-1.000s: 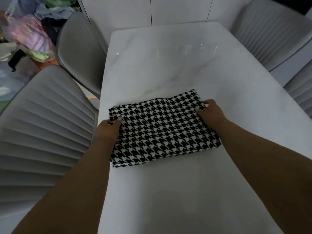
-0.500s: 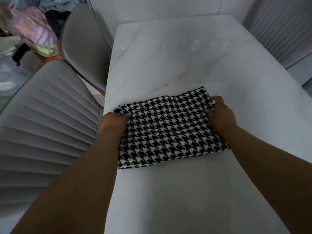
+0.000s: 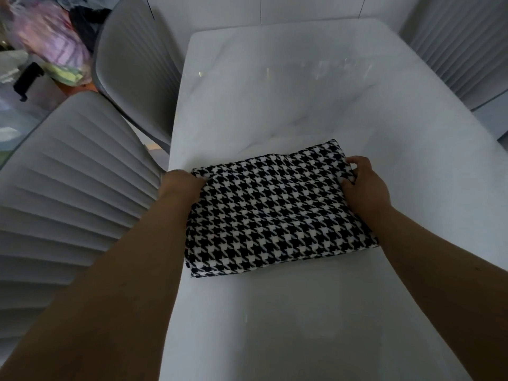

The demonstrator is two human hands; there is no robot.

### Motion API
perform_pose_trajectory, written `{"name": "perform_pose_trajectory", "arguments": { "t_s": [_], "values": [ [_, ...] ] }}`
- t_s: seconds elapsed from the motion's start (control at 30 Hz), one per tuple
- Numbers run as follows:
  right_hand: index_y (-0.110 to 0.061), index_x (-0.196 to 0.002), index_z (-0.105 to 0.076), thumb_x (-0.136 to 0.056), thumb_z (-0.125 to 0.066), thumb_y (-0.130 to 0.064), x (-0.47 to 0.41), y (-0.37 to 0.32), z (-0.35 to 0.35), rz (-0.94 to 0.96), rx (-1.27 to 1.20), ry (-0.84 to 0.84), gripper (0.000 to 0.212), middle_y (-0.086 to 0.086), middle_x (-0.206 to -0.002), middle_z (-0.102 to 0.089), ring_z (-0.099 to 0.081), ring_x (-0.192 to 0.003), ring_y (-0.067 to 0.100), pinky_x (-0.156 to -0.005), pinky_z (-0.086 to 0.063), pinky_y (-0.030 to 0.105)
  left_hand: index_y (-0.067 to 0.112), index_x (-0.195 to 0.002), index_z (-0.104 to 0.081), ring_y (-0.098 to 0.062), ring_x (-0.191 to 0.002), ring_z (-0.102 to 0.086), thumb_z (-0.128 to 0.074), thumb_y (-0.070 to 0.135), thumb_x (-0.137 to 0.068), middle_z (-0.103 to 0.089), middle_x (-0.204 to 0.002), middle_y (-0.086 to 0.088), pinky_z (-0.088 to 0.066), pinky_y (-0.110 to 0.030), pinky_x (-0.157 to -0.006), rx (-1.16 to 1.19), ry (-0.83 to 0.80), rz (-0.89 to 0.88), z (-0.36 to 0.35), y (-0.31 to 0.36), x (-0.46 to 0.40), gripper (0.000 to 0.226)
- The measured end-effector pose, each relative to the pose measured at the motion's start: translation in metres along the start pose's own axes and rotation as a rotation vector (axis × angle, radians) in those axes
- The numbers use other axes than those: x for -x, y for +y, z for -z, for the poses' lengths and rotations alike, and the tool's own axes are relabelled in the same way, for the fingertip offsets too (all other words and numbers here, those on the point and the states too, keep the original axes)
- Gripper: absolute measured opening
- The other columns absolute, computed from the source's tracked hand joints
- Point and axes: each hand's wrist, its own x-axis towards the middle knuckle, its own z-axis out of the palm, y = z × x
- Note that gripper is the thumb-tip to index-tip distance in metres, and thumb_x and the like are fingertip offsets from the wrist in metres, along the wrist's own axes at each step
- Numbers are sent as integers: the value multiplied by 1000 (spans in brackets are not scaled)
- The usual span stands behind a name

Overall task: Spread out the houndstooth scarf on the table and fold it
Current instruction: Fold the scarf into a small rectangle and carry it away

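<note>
The black-and-white houndstooth scarf lies folded into a thick rectangle on the white marble table, near its left edge. My left hand grips the scarf's far left corner, with the fingers curled under the cloth and hidden. My right hand pinches the far right edge, fingers curled round a bunched bit of fabric. Both forearms run along the scarf's two short sides.
Grey ribbed chairs stand close on the left, at the back left and on the right. A pile of bags and clothes lies on the floor at far left. White cabinet fronts close the far end.
The scarf and both hands keep their grip and place on the table. The view has shifted a little, so the scarf sits slightly further right and lower in frame.
</note>
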Motion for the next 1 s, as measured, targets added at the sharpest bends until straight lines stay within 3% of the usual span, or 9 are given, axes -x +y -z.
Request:
{"name": "perform_pose_trajectory", "arguments": {
  "t_s": [0.13,0.2,0.3,0.4,0.5,0.57,0.63,0.8,1.0],
  "values": [
    [-19,-134,-38,-95,-51,-22,0,2,0,4,-24,-2,42,0,-91,-55,-53,-80,18,-70,-37,27,2,-114,-61,-35,-107,-62,-60,32,-91,-64,-118,-19,-53,-39,-88,305,99,17,12,2,-13,38],
    [-19,-134,-38,-95,-51,-22,0,2,0,0,-20,-15,42,-1,-90,-55,-54,-79,19,-70,-37,27,6,-103,-59,-36,-102,-63,-60,38,-90,-65,-110,-19,-55,-44,-86,234,184,-25,14,1,-12,35],
    [-16,-135,-38,-93,-53,-19,1,-2,2,-47,16,3,45,3,-93,-57,-59,-88,26,-71,-41,29,5,-122,-51,-36,-114,-56,-52,36,-95,-58,-124,-19,-47,-41,-92,33,314,-124,12,11,4,41],
    [-5,-133,-45,-88,-56,-12,9,-19,0,46,210,278,46,16,-113,-60,-53,-107,32,-88,-42,38,5,-132,-47,-33,-124,-47,-47,35,-96,-51,-134,-18,-38,-41,-103,-67,444,-401,-6,27,51,47],
    [-2,-128,-54,-90,-50,-9,26,-59,-21,311,63,280,40,17,-123,-61,-55,-113,30,-98,-37,27,12,-142,-42,-28,-142,-28,-31,45,-97,-37,-150,-13,-14,-44,-118,-194,178,-725,-56,31,106,57],
    [-1,-123,-59,-90,-44,-14,34,-69,-44,572,112,148,39,17,-119,-65,-61,-109,31,-101,-43,36,23,-151,-22,-20,-149,-5,-7,54,-93,-16,-161,-6,7,-46,-118,-428,8,-798,-83,19,113,68],
    [-5,-127,-58,-91,-34,-25,33,-55,-58,592,243,-17,47,14,-128,-61,-57,-120,30,-107,-38,47,32,-153,-6,-17,-149,7,6,60,-87,-2,-162,-1,16,-46,-116,-599,-22,-775,-91,0,97,72],
    [-28,-151,-17,-87,3,-57,23,-14,-48,333,529,-146,73,-3,-159,-15,-4,-148,15,-117,7,42,37,-152,-3,-20,-149,10,6,67,-87,2,-162,2,16,-47,-117,-645,55,-631,-78,-22,70,72],
    [-36,-151,0,-82,7,-68,27,7,-34,117,518,-150,76,-6,-161,5,4,-148,19,-118,-6,50,40,-152,-7,-22,-149,9,-11,60,-95,-1,-162,1,9,-53,-118,-561,125,-425,-70,-26,65,60]
  ]
}}
